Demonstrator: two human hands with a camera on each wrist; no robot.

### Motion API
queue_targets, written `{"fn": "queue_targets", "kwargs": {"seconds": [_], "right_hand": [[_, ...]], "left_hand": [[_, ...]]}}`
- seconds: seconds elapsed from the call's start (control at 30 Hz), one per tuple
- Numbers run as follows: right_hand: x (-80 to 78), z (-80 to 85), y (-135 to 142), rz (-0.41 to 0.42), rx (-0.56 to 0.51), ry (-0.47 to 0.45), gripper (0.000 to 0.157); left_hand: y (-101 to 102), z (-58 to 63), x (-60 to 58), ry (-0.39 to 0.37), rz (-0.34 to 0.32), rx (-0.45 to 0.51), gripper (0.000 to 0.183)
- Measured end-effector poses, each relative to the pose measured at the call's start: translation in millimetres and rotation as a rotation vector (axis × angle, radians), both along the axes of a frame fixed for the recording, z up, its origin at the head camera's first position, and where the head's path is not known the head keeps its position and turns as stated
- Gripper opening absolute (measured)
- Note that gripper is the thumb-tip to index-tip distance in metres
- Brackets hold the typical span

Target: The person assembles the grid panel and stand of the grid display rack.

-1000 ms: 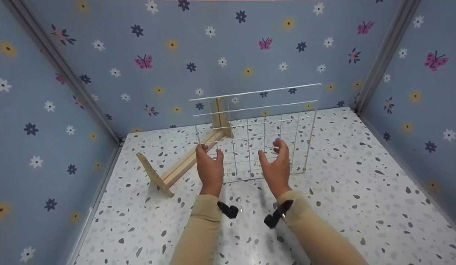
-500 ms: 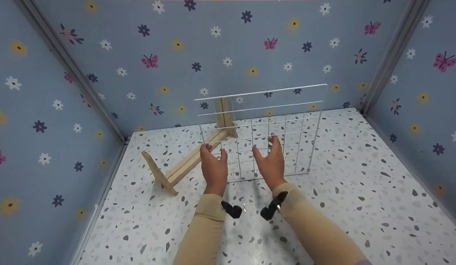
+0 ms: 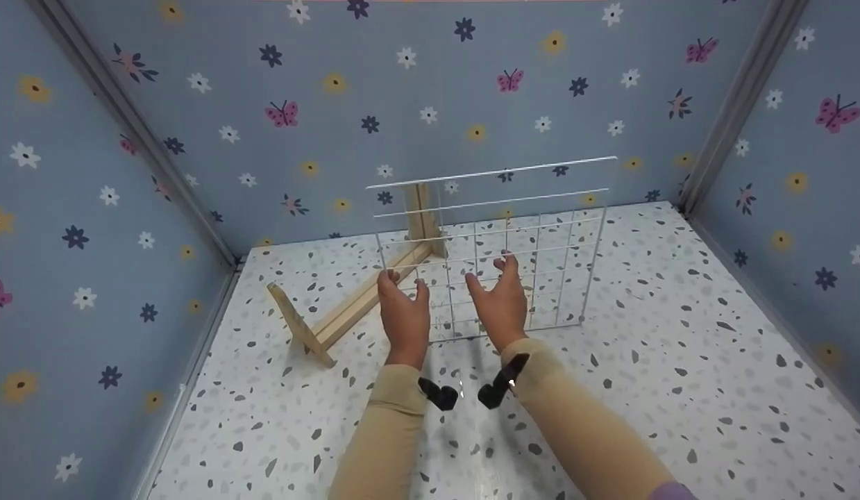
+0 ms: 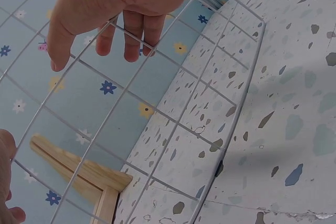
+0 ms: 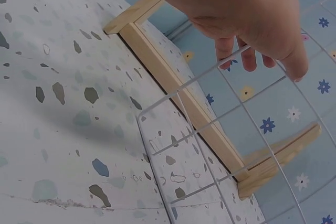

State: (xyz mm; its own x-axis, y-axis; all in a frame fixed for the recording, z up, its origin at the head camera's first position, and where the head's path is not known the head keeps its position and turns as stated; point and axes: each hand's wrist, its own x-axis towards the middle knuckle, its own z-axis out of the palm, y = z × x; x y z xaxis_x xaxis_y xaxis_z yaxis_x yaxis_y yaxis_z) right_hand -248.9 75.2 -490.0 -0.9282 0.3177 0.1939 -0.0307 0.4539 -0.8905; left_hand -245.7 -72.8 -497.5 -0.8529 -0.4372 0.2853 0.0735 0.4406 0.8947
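Observation:
A white wire grid panel stands leaning in front of me, its lower edge close over the speckled surface. My left hand holds the panel's left side wire, with the thumb in front and fingers curled behind. My right hand is at the middle of the panel, thumb and fingers spread loosely apart among the wires. Behind and left of the panel lies a wooden stand, a long rail with an upright at each end. In the right wrist view the stand's rail shows beyond the panel's lower corner.
White surface with grey speckles spreads under everything. Blue walls with flowers and butterflies enclose it at the back and both sides. The stand's far upright is close to the back wall.
My right hand has moved left along the panel, from near its right part toward the middle. My left hand and the panel keep their places; the head view has shifted slightly.

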Motion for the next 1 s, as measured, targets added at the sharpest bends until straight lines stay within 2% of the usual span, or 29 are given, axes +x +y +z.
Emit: {"fn": "queue_targets", "kwargs": {"seconds": [0.27,0.53,0.67,0.87,1.0], "right_hand": [[-3.6,-1.5,-4.7,-0.032,0.023,0.015,0.073],[-2.9,-1.9,-4.5,-0.048,-0.025,0.044,0.058],[-2.3,-3.1,-4.9,-0.052,-0.016,0.04,0.054],[-1.6,-2.4,-5.3,-0.048,-0.029,0.048,0.053],[-1.3,-2.6,-5.8,-0.05,-0.032,0.06,0.053]], "left_hand": [[-0.1,-1.5,-0.2,0.012,-0.007,0.009,0.067],[0.8,0.4,-0.7,-0.022,0.002,0.01,0.067],[0.9,0.9,0.3,-0.036,0.009,0.009,0.069],[-3.2,2.7,1.2,-0.038,-0.018,0.003,0.074],[-8.4,3.7,2.3,-0.058,-0.044,-0.038,0.079]]}}
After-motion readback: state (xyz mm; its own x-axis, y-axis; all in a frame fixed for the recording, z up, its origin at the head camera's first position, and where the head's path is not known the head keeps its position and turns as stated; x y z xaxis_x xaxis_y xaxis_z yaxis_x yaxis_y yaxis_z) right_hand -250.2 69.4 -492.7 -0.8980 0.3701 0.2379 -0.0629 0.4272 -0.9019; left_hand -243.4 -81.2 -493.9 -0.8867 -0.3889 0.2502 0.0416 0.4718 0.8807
